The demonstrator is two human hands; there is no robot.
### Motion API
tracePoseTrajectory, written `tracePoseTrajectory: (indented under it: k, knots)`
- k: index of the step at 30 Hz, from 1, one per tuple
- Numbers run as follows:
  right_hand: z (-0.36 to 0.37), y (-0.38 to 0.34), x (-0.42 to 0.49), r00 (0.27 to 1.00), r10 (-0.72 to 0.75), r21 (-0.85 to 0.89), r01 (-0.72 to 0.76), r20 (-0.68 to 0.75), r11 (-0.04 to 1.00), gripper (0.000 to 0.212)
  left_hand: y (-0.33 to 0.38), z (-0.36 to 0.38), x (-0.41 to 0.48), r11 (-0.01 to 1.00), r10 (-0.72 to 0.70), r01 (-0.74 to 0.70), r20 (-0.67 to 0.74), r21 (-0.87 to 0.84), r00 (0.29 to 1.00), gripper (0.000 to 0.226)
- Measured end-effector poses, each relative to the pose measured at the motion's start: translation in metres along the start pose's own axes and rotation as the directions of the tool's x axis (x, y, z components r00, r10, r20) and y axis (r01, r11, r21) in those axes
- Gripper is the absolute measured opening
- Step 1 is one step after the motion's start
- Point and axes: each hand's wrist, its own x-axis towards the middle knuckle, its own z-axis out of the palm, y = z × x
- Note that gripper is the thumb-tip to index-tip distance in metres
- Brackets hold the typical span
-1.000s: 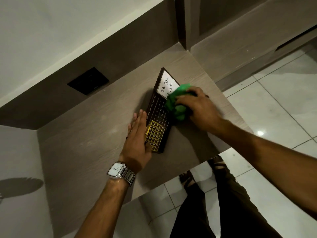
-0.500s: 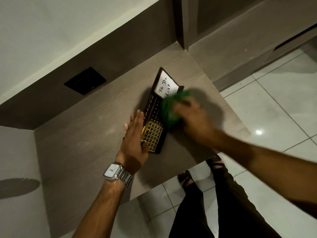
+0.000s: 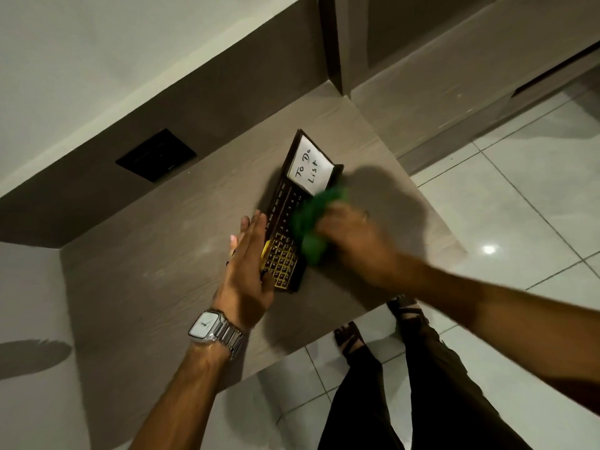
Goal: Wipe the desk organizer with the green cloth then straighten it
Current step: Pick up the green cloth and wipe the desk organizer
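Observation:
A dark brown desk organizer (image 3: pixel 285 219) lies at an angle on the wooden desk (image 3: pixel 162 254), with a white "To Do List" card at its far end and a gold calendar grid at its near end. My right hand (image 3: pixel 354 241), blurred by motion, grips a bunched green cloth (image 3: pixel 311 219) pressed on the organizer's right side. My left hand (image 3: pixel 248 271) lies flat, fingers straight, against the organizer's left edge, over part of the gold grid.
A black wall socket plate (image 3: pixel 156 155) sits on the back panel behind the desk. The desk's front edge runs diagonally just below the organizer; beyond it are pale floor tiles (image 3: pixel 519 196) and my legs (image 3: pixel 422 384). A cabinet (image 3: pixel 422 60) stands at the right.
My right hand has slid the green cloth along the organizer toward its near end, uncovering the whole white card. My left hand stays braced on the left edge.

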Motion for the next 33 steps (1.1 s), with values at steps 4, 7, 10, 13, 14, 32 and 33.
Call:
tracePoseTrajectory:
  k: [4, 7, 10, 13, 14, 32, 33]
  knots:
    - [0.007, 0.001, -0.014, 0.982, -0.187, 0.017, 0.187, 0.011, 0.982, 0.024, 0.001, -0.001, -0.001, 1.0, 0.019, -0.019, -0.007, 0.003, 1.0, 0.099]
    - [-0.008, 0.041, 0.021, 0.973, 0.198, 0.031, -0.195, -0.12, 0.98, 0.036, 0.002, -0.001, -0.001, 1.0, -0.008, 0.008, 0.002, 0.008, 1.0, 0.103]
    - [0.004, 0.021, 0.011, 0.963, 0.256, -0.002, -0.257, -0.082, 0.966, 0.035, 0.0, -0.001, 0.0, 1.0, -0.016, 0.016, 0.016, 0.001, 1.0, 0.105]
    - [0.025, -0.024, -0.027, 0.997, 0.012, 0.019, -0.013, 0.073, 1.0, 0.043, -0.001, 0.001, 0.001, 1.0, -0.001, 0.001, 0.002, 0.011, 1.0, 0.104]
    - [0.029, -0.028, -0.036, 0.985, -0.108, 0.028, 0.105, 0.132, 0.994, 0.047, -0.001, 0.002, 0.001, 1.0, -0.001, 0.001, -0.005, 0.019, 1.0, 0.103]
    - [-0.025, -0.042, -0.014, 0.834, 0.026, 0.557, -0.392, 0.552, 0.733, 0.043, -0.012, 0.004, 0.001, 1.0, -0.01, 0.009, 0.033, 0.024, 0.999, 0.113]
    - [-0.033, -0.035, -0.008, 0.829, 0.091, 0.666, -0.503, 0.551, 0.551, 0.041, -0.011, 0.003, 0.001, 1.0, -0.007, 0.006, 0.037, 0.019, 0.999, 0.115]
